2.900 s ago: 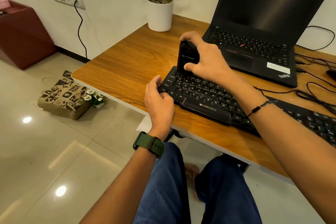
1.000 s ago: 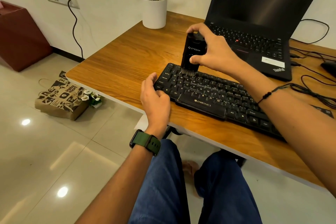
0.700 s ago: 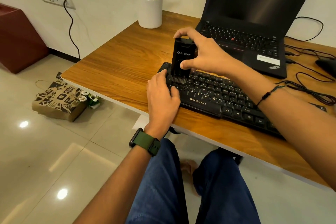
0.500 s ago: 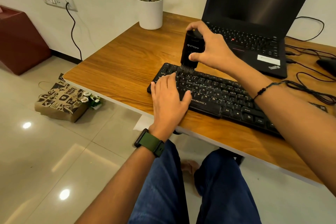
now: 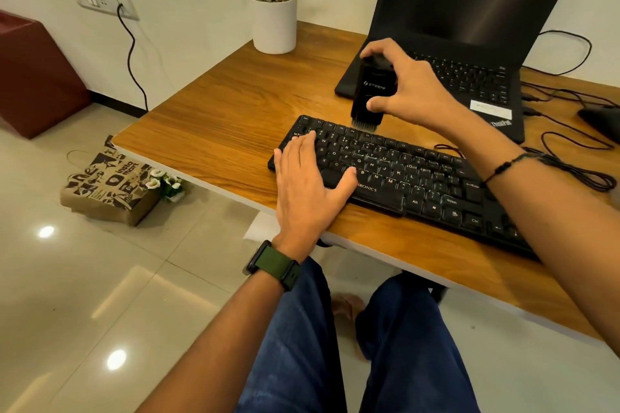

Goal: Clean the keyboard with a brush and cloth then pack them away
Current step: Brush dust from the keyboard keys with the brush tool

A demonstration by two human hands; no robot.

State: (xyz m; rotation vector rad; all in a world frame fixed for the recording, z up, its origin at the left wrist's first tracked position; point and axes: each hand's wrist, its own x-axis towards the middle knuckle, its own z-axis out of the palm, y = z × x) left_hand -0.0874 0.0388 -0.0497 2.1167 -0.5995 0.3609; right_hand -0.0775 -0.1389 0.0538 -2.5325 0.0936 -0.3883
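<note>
The black rectangular plastic keyboard (image 5: 402, 174) lies slantwise on the wood-grain worktop (image 5: 221, 124), its near edge close to the worktop's front rim; the left hand (image 5: 310, 177) rests flat on its left end, fingers straight and spread over the keys, thumb reaching toward the space bar, a dark green strap watch (image 5: 273, 266) on the wrist; the right hand (image 5: 402, 87) grips a black block-shaped brush (image 5: 370, 92) upright, fingers curled over its top and thumb pressed to its front face; the short dark bristles point down and stand at the keyboard's top row, whether touching the keys I cannot tell; just behind, an open black laptop (image 5: 469, 43) sits with its screen dark; a white cylindrical plant pot (image 5: 274, 25) stands at the worktop's far left corner; a printed brown paper bag (image 5: 107, 187) lies on the tiled floor.
</note>
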